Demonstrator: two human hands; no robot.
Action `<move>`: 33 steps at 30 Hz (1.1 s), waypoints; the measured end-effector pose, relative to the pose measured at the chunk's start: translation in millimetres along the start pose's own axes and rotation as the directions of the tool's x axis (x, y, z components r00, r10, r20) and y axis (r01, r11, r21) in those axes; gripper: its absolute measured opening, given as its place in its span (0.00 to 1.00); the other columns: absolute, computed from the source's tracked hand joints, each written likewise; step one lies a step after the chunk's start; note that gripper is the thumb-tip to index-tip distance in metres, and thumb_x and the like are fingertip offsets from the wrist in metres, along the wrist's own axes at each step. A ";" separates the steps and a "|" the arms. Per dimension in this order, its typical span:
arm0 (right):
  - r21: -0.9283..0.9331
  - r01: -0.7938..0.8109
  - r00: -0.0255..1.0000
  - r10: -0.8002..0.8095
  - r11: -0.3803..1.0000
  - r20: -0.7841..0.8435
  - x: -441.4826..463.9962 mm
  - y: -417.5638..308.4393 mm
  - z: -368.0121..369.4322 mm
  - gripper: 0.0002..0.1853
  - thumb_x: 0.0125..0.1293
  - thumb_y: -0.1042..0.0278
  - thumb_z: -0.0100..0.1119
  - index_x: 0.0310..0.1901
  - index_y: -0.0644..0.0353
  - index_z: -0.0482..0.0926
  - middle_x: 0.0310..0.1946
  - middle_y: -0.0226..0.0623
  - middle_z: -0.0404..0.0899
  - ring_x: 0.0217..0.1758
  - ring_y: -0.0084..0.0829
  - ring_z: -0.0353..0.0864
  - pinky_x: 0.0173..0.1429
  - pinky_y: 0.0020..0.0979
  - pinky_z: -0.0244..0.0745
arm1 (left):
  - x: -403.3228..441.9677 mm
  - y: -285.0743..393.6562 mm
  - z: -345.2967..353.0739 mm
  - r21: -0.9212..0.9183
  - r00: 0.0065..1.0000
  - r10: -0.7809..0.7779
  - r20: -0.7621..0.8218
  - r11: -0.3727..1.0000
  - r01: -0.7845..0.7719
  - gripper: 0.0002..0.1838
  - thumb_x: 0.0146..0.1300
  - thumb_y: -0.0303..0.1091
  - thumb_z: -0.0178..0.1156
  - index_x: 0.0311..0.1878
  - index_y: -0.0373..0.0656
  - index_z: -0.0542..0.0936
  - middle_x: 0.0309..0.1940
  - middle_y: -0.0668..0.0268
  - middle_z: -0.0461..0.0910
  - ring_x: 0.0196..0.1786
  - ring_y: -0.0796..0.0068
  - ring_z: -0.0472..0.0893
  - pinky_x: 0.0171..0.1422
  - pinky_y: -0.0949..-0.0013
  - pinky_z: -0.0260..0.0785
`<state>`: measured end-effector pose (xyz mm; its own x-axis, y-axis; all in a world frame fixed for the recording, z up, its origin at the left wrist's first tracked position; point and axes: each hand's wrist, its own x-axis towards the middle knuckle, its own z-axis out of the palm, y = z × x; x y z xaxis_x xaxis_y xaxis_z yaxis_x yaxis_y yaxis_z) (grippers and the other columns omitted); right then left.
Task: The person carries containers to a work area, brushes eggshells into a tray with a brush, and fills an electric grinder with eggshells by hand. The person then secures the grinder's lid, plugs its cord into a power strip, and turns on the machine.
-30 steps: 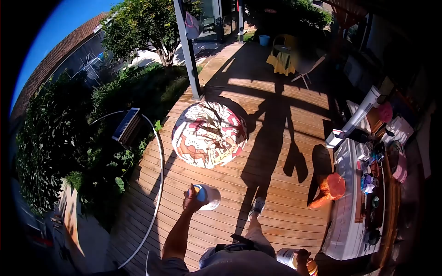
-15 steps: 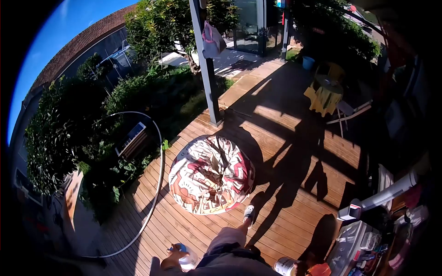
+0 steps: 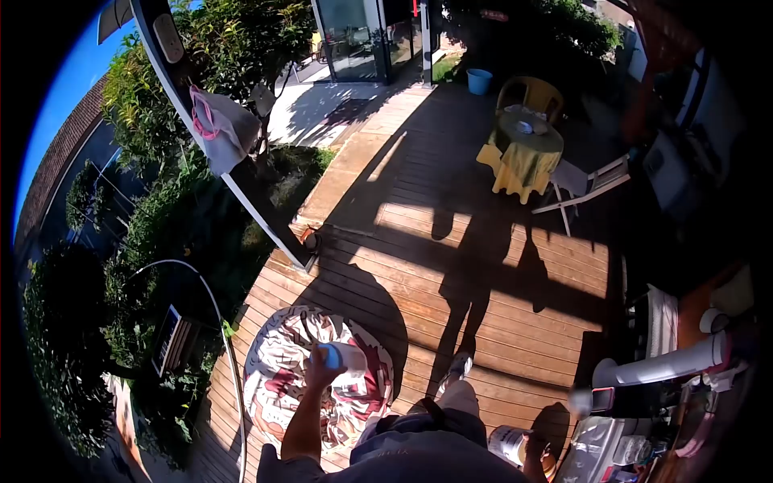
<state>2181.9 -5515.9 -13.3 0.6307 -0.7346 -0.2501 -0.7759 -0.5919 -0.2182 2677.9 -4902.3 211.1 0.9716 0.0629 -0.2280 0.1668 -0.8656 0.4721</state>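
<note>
My left hand is closed around a clear container with a blue lid, held out over the patterned beanbag. Low in the view, my right hand is in shadow and closed on a white tub with a printed label. Something orange shows beside that hand, too dark to name. The beanbag, white with red and brown shapes, lies on the deck to my left. One of my shoes is on the boards ahead of me.
Ahead stand a round table with a yellow cloth, a chair, a folding seat and a blue bucket. A post with a hanging bag rises left. A hose runs along the deck edge. Cluttered goods line the right.
I have stepped forward and my view has turned right. My left hand has risen with the clear container, now over the beanbag. The right hand still has the white tub.
</note>
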 end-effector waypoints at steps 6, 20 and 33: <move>0.017 -0.368 0.894 0.349 0.930 0.281 246.2 -164.3 -108.1 0.54 0.45 0.29 0.70 0.70 0.52 0.61 0.68 0.55 0.59 0.70 0.62 0.61 0.66 0.63 0.63 | 162.7 122.8 23.7 -0.030 0.992 -0.124 -0.029 0.992 0.123 0.73 0.34 0.55 0.81 0.78 0.46 0.42 0.67 0.43 0.65 0.67 0.43 0.70 0.65 0.48 0.69; 0.289 -0.552 0.833 0.524 0.782 0.175 667.3 -484.4 -223.2 0.65 0.40 0.38 0.78 0.76 0.57 0.51 0.73 0.61 0.53 0.76 0.58 0.55 0.77 0.51 0.54 | 309.4 183.6 110.3 0.137 0.464 -0.857 0.225 0.499 0.856 0.65 0.28 0.56 0.83 0.71 0.54 0.55 0.65 0.43 0.66 0.66 0.44 0.71 0.67 0.48 0.68; 0.044 -0.769 0.610 0.712 0.638 0.348 893.3 -808.8 -258.4 0.61 0.44 0.24 0.66 0.75 0.52 0.55 0.68 0.55 0.66 0.70 0.54 0.68 0.72 0.49 0.64 | 933.7 456.1 -40.7 -0.002 0.962 -0.273 -0.013 0.962 0.273 0.71 0.33 0.54 0.81 0.78 0.51 0.46 0.66 0.39 0.64 0.63 0.38 0.72 0.65 0.49 0.69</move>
<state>3369.7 -5779.1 183.5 -0.1635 -0.7543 -0.6359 -0.9792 0.2023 0.0118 3668.1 -5218.1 248.1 0.8911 0.3033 -0.3375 0.4262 -0.8147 0.3933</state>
